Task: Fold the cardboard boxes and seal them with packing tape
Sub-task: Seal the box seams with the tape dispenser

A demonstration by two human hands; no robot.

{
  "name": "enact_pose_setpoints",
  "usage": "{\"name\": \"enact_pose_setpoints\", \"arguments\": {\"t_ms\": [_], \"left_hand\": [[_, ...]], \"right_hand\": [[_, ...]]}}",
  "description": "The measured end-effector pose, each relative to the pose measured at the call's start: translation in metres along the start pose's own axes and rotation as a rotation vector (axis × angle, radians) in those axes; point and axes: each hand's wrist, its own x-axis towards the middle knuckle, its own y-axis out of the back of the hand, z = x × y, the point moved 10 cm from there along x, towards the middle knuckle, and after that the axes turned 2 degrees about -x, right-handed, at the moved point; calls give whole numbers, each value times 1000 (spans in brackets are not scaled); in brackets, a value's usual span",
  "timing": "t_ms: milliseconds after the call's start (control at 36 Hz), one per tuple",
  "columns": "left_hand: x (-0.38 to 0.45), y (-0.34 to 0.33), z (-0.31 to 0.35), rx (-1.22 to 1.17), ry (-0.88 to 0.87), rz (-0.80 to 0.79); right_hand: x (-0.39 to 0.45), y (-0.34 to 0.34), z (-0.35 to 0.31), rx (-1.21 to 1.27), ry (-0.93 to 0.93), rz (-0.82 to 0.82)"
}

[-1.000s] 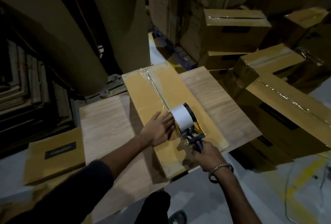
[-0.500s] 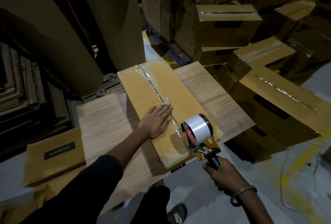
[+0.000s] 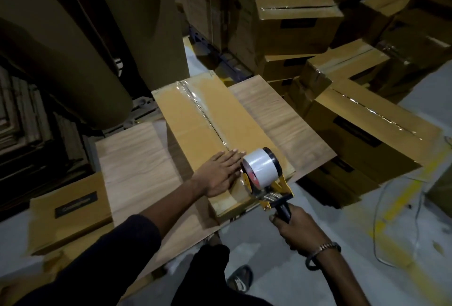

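Head view: cardboard box [image 3: 208, 120] lying flat on wooden surface [image 3: 137, 159], centre seam covered with clear tape to near end. Left hand [image 3: 217, 176] pressing flat, fingers straight. Right hand [image 3: 297, 228], fingers clamped on handle of tape dispenser [image 3: 263, 176] at box's near edge. Strip probably uncut; sealed boxes [image 3: 367, 124] stacked right.

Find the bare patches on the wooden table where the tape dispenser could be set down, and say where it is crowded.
Bare wood shows on the table left of the box, and in a strip right of it. Crowded: the box's near end, where the left hand presses flat and the right hand grips the tape dispenser.
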Motion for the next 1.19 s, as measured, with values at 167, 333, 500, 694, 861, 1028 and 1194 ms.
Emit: {"name": "enact_pose_setpoints", "arguments": {"t_ms": [167, 333, 500, 694, 861, 1028, 1194], "left_hand": [[-1, -5, -2, 11, -8, 10], [-4, -10, 17, -29, 136, -7], [-8, -18, 36, 26, 153, -8], [-4, -21, 34, 34, 176, -18], [-6, -17, 37, 19, 170, -9], [-5, -21, 37, 49, 178, -24], [-4, -20, 37, 2, 195, -35]], "right_hand": [[-29, -4, 33, -40, -37, -31], [-33, -8, 32, -44, -14, 23], [-43, -9, 29, -1, 5, 65], [-65, -5, 59, 61, -68, -4], [-59, -14, 67, 124, -115, -16], [-38, -36, 72, 217, -176, 0], [-40, -61, 94, 425, -325, -125]]}}
